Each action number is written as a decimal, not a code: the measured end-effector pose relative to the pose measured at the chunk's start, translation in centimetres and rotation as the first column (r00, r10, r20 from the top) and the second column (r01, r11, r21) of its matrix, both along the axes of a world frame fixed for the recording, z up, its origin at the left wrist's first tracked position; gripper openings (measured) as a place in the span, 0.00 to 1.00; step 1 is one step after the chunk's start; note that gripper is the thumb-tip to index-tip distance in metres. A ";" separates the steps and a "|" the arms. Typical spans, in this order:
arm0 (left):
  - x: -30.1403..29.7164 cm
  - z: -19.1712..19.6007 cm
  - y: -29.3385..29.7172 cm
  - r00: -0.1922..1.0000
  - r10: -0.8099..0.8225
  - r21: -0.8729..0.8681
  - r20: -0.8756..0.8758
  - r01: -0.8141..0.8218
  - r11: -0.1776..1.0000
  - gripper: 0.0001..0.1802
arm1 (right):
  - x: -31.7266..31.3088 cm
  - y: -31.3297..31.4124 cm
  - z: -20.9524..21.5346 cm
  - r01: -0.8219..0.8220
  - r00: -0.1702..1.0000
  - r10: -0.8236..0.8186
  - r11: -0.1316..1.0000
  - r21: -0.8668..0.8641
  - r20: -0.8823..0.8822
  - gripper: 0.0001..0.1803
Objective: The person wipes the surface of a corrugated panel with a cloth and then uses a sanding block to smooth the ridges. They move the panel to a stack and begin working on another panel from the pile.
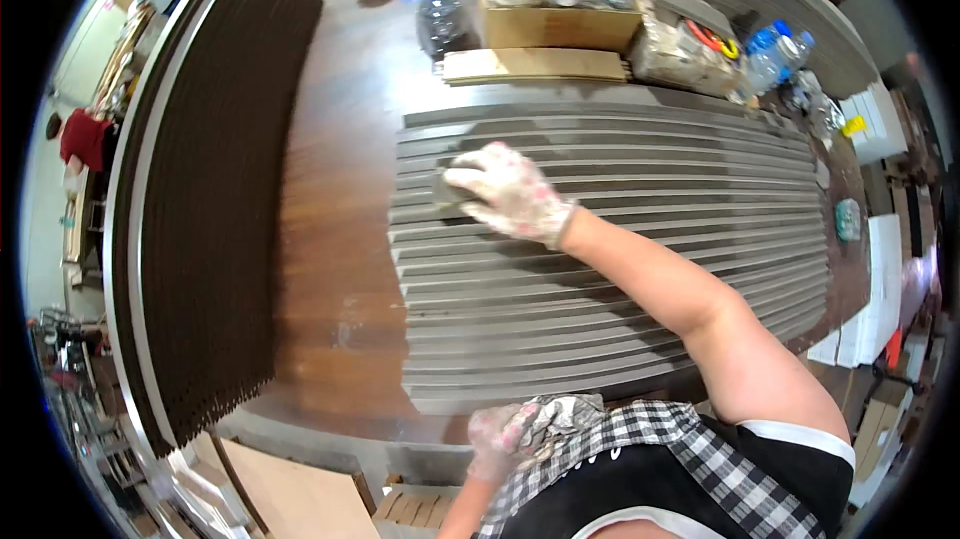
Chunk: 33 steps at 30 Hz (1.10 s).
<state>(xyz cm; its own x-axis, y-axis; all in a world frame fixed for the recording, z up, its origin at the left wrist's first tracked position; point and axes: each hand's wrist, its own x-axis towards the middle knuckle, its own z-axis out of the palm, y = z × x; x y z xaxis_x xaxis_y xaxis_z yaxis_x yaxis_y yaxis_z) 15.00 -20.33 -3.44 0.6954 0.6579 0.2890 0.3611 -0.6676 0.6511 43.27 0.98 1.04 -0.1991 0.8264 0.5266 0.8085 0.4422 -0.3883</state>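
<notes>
My left hand (497,436), gloved, bunches a soft rag (560,416) at the table's near edge. Farther out, my right hand (510,191) presses what looks like a sanding block (449,188) on grey slats (620,239): thin, stiff, light, best steadied flat from above.

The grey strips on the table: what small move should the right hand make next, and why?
Probably a slide to the right along the same strip. The gloved right hand presses a small pad near the left ends of the grey strips, whose length runs on rightward. The left hand waits at the near table edge holding a cloth.
</notes>
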 end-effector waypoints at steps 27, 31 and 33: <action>0.8 -1.3 -3.0 0.967 0.197 0.018 -0.160 -0.197 0.980 0.25 | 28.0 -24.6 2.7 0.545 0.833 -0.537 0.838 -0.033 0.134 0.20; 1.4 -0.4 -3.9 0.933 0.320 -0.176 -0.166 -0.347 0.921 0.24 | 22.7 -18.8 0.4 0.269 0.962 -0.266 0.962 0.048 -0.059 0.22; 1.7 -0.2 -4.2 0.939 0.336 -0.287 -0.073 -0.343 0.894 0.25 | 23.8 -19.2 -0.4 0.250 0.967 -0.252 0.967 -0.041 -0.031 0.22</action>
<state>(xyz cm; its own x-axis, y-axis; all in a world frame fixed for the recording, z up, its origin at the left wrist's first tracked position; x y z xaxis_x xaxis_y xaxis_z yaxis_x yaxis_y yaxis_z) 16.75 -24.54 -3.63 0.4184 0.9076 0.0361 0.5477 -0.2838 0.7871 67.09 -18.26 0.68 0.0354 0.8664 0.4981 0.8771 0.2120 -0.4311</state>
